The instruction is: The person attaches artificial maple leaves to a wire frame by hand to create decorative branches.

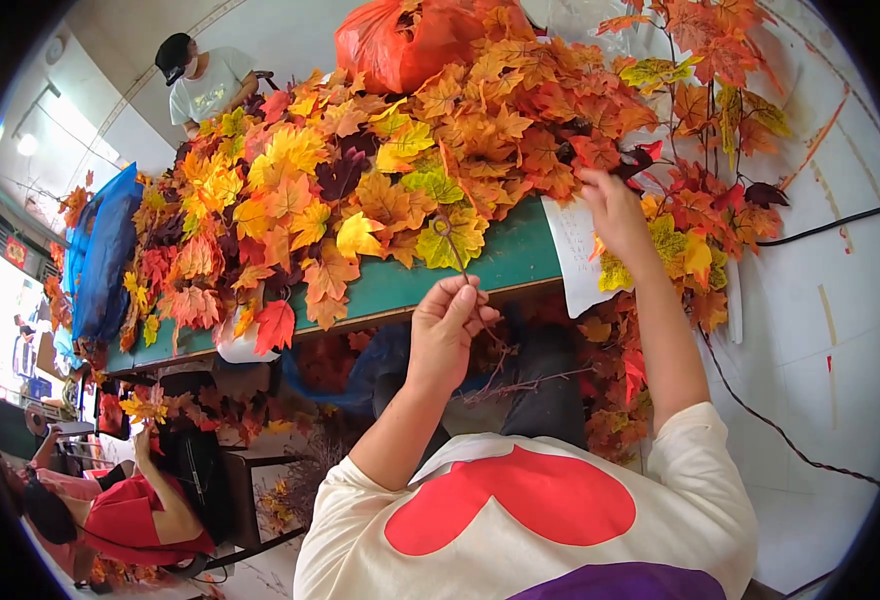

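Note:
My left hand point(445, 335) is closed around a thin brown artificial branch stem point(457, 252). The stem's upper end curls into a small loop in front of a yellow-green leaf, and bare forked twigs point(500, 372) hang below my fist above my lap. Farther right, my right hand point(615, 215) reaches to the edge of a big heap of artificial maple leaves point(380, 200) in orange, yellow and red. Its fingers are bent together against orange-red leaves beside a dark red one; what they pinch is hidden.
The heap covers most of a green table point(520, 250). A red plastic bag point(400, 45) sits behind it, and a written paper sheet point(572, 262) hangs over the edge. Tall leaf branches point(705, 130) stand at right. Two other people point(205, 85) work nearby; a cable point(780, 450) crosses the floor.

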The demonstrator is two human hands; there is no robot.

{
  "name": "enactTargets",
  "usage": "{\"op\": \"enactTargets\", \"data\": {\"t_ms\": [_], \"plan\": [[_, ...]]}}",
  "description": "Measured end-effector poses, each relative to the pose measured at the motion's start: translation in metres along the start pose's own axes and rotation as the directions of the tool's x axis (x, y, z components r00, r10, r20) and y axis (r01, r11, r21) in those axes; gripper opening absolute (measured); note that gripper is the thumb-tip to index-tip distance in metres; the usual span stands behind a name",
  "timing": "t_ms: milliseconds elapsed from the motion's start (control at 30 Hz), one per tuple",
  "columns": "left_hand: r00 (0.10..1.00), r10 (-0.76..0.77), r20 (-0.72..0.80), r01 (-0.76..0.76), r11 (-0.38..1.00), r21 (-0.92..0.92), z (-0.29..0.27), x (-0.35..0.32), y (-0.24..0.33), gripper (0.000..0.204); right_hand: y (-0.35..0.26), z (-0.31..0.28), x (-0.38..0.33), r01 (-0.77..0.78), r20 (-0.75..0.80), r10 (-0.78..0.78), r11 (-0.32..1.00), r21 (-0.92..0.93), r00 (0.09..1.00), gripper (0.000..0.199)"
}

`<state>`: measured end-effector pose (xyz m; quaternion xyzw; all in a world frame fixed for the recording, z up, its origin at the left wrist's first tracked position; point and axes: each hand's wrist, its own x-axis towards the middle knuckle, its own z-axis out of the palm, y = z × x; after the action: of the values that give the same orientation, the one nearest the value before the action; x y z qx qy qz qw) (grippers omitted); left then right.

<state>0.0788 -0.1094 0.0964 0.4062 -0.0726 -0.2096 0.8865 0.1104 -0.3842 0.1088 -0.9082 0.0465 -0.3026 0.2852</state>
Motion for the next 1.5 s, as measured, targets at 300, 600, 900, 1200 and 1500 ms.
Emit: {"op": "enactTargets", "data": {"t_ms": [300,600,900,1200,1500], "plan": [[0.993,-0.110,0.042,0.113,0.988,-0.106,-0.002,-0.007,0.002,0.013,0.103,0.026,0.095,-0.379,-0.226,0.354,0.922,-0.079,0.908,0.031],[1.000,0.007,0.031,-0.002,0.990,-0.138,-0.016,-0.005,0.004,0.011,0.059,0.005,0.084,-0.282,-0.348,0.252,0.959,-0.037,0.903,0.022],[0.993,0.110,-0.031,-0.112,0.991,-0.075,0.005,-0.003,0.025,0.013,-0.083,-0.014,-0.007,0.404,0.013,-0.414,0.894,0.191,0.910,0.013],[0.997,0.066,-0.039,-0.072,0.980,-0.185,0.003,-0.021,0.014,0.015,-0.131,0.004,-0.079,0.226,0.144,-0.336,0.840,0.493,0.931,0.009],[0.992,0.118,-0.036,-0.121,0.989,-0.087,0.003,-0.033,0.015,0.014,-0.138,0.009,-0.091,0.331,0.009,-0.382,0.811,0.482,0.924,0.009]]}}
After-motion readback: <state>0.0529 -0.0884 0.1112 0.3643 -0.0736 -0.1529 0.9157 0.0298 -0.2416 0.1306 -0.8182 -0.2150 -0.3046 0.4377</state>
